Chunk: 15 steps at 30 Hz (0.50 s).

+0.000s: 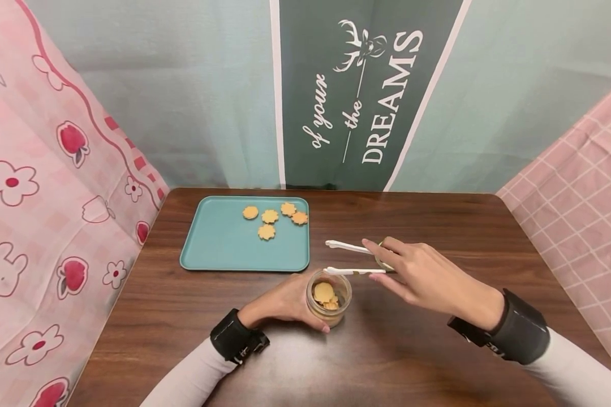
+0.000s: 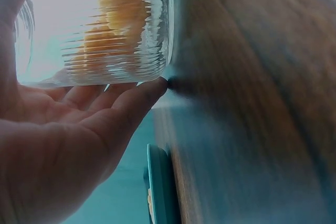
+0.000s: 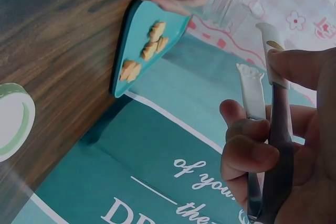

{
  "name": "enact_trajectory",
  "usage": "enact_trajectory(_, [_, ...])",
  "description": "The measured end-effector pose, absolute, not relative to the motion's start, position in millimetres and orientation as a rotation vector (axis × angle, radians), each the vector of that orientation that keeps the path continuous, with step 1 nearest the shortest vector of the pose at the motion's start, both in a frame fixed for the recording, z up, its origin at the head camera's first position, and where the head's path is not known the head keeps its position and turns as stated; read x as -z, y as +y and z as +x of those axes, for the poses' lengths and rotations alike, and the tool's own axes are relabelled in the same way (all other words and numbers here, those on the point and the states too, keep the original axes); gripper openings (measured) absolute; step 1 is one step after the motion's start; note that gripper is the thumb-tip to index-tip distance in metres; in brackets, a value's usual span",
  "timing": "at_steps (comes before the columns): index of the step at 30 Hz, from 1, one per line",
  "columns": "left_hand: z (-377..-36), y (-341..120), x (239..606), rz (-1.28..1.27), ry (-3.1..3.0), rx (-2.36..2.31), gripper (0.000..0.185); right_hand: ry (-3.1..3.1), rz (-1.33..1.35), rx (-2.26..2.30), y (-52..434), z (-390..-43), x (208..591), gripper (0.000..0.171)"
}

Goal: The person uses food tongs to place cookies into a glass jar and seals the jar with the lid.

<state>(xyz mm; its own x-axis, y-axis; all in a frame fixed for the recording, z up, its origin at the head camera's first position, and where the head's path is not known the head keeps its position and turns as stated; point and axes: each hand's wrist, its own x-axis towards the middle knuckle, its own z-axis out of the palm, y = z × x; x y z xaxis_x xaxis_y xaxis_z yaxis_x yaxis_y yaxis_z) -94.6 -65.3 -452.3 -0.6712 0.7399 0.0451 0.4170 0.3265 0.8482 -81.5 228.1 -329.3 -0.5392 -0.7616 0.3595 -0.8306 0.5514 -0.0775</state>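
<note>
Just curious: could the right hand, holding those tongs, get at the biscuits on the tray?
Probably yes: the tongs in the right hand point toward the tray, with bare table between; its biscuits lie uncovered.

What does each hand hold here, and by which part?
Left hand grips the glass jar round its ribbed side. Right hand holds the white tongs near their hinged end, tips free.

Dark brown wood-grain desk (image 1: pixel 417 350). Teal tray (image 1: pixel 219 243) with golden-yellow flower-shaped biscuits (image 1: pixel 275 217). Clear ribbed glass jar (image 1: pixel 328 298), same yellow biscuits inside. White tongs (image 1: pixel 348 259) with gold marks. White lid with green rim (image 3: pixel 13 121). Black wrist straps, pale sleeves. Backdrop: grey-teal, dark green banner with white lettering; pink floral cloth left, pink check cloth right.
</note>
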Motion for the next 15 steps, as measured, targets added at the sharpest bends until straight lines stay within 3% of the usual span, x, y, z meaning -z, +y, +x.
enact_trajectory(15, [-95, -65, 450, 1.001, 2.221, -1.276, 0.09, -2.603, 1.25, -0.34, 218, -118, 339, 0.055])
